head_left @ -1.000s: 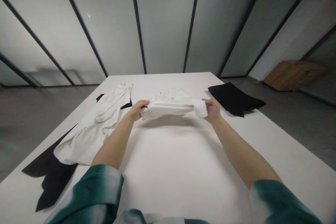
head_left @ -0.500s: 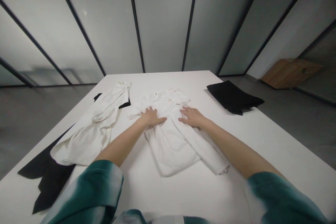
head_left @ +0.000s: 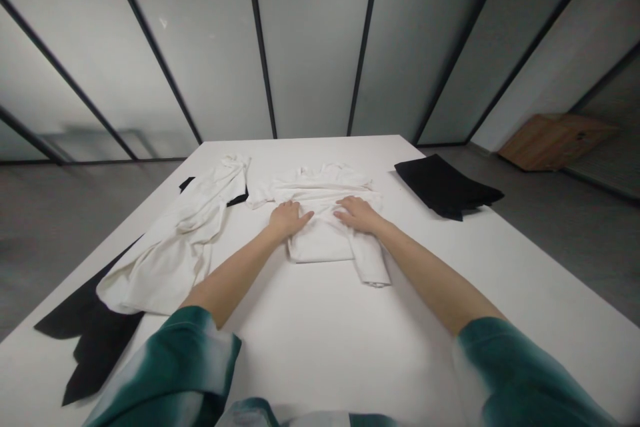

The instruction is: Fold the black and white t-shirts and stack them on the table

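A white long-sleeved shirt (head_left: 323,250) lies on the table in front of me, its far part rumpled into crosswise folds. One sleeve (head_left: 371,265) runs toward me along the right of the hem. My left hand (head_left: 290,219) rests on the shirt's left side, thumb spread from the fingers. On its right side lies my right hand (head_left: 359,215), palm down, the thumb also apart from the slightly bent fingers. Neither hand pinches the cloth visibly. The fabric under both palms is hidden.
The white table (head_left: 320,340) carries another crumpled white garment (head_left: 165,260) at left, lying over black cloth (head_left: 100,353). A folded black cloth (head_left: 445,183) lies at the right edge. Beyond stand frosted panels (head_left: 310,40) and a wooden cabinet (head_left: 555,140).
The shirt's near hem and sleeve end have slid away from me, and the cloth has bunched into folds beyond my hands. Both hands stay on it, moved only slightly.
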`<state>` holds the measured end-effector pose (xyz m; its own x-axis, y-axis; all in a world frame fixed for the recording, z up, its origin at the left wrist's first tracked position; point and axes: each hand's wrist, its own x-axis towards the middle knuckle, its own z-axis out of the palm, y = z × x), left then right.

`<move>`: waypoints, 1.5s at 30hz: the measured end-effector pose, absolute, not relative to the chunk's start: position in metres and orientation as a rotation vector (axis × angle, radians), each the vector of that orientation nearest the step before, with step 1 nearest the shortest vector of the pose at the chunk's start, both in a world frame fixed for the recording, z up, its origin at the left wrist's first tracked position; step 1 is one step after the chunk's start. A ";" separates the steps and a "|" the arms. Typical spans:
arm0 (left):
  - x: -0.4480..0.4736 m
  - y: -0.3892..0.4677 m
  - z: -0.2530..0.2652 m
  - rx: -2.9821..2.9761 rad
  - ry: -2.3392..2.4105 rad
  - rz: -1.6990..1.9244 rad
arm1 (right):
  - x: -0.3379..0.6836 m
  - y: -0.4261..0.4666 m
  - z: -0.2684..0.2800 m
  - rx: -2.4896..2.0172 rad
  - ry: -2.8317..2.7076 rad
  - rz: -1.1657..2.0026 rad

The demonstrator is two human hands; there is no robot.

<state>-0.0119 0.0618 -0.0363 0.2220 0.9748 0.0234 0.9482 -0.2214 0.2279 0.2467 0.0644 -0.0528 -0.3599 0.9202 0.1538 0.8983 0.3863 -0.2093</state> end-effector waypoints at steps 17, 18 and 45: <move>-0.072 0.080 -0.034 2.383 2.049 0.377 | 0.340 0.060 -0.064 -1.928 -1.624 0.030; -0.072 0.077 -0.033 2.368 2.013 0.376 | 0.338 0.057 -0.063 -1.891 -1.610 0.085; -0.081 0.079 -0.048 2.067 1.734 0.781 | 0.269 0.030 -0.048 -1.510 -2.456 0.098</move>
<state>-0.0806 0.0789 -0.0475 0.1082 0.9745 0.1965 0.7932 -0.2038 0.5738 0.2688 0.0304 -0.0479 -0.4280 0.8853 0.1816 0.8681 0.4586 -0.1900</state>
